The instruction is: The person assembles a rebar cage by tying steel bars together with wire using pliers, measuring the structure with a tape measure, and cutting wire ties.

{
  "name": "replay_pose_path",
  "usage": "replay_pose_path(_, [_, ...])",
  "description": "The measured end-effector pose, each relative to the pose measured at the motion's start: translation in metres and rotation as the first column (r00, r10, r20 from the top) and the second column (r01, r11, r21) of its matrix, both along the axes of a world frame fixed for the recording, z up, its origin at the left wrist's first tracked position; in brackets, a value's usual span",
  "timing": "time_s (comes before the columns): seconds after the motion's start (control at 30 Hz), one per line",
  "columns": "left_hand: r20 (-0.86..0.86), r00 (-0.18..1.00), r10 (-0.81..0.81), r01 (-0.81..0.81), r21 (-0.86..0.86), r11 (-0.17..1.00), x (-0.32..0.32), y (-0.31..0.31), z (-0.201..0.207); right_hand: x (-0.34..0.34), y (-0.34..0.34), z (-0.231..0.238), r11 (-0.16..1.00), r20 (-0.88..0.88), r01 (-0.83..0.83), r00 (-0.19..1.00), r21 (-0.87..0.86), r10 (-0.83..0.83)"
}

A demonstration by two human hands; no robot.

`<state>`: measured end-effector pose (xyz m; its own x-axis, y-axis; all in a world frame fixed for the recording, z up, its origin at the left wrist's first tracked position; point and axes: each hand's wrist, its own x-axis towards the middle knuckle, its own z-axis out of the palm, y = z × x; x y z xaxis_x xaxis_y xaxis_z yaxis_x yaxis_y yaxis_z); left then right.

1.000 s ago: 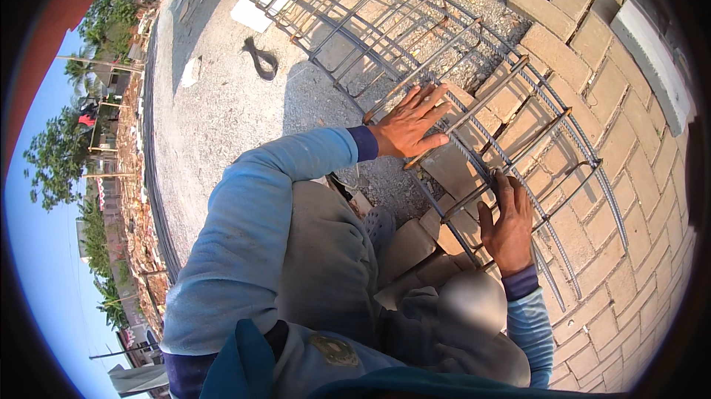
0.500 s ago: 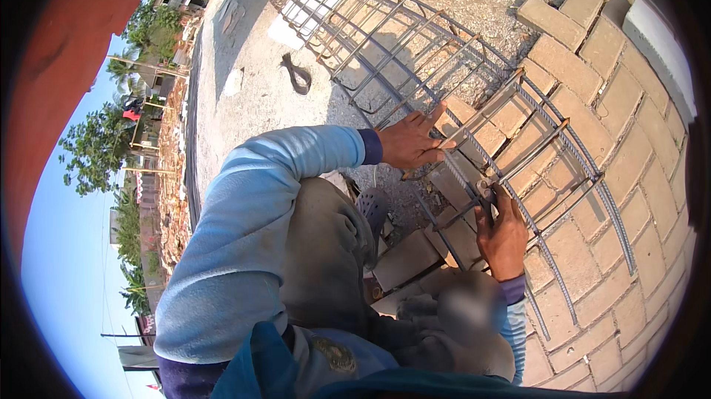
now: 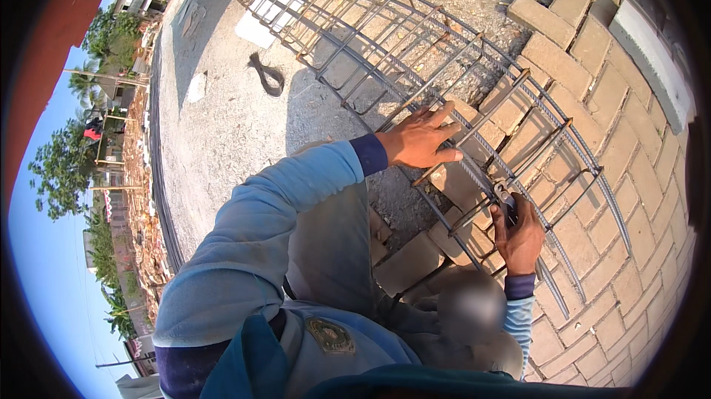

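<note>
A long cage of ribbed steel bars and square stirrups (image 3: 474,172) runs from the far left toward me, lying low over the ground and pavers. My left hand (image 3: 421,140) rests on its bars with the fingers spread, gripping nothing. In my right hand (image 3: 520,240) is a pair of pincers (image 3: 505,194), the fingers wrapped round its handles. The jaws meet a crossing of a bar and a stirrup; any tie wire there is too small to make out.
Tan pavers (image 3: 622,169) cover the ground at right, with loose ones under the cage. A bundle of dark wire (image 3: 266,77) lies on the gravel at left, near a white sheet (image 3: 255,28) beneath the cage. A pale concrete kerb (image 3: 652,65) borders the far right.
My right hand and the pincers have shifted slightly right, with the jaws now plainer to see at the crossing. The left hand remains spread on the bars. The whole view has turned slightly.
</note>
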<state>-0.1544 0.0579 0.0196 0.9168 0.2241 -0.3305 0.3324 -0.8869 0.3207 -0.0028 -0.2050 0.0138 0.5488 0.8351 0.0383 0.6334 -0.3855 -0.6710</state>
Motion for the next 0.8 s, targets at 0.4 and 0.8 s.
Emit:
replay_pose_path(0.4, [0.571,0.253,0.781,-0.593,-0.546,0.592,-0.170,0.218,0.001,-0.011,0.013,-0.010,0.977,0.085,-0.017,0.996,-0.214,0.036])
replay_pose_path(0.8, [0.006,0.273,0.962,-0.929,0.262,0.262,-0.399,0.358,-0.184,0.000,-0.001,-0.019,0.892,0.133,-0.002,0.989,-0.452,0.069])
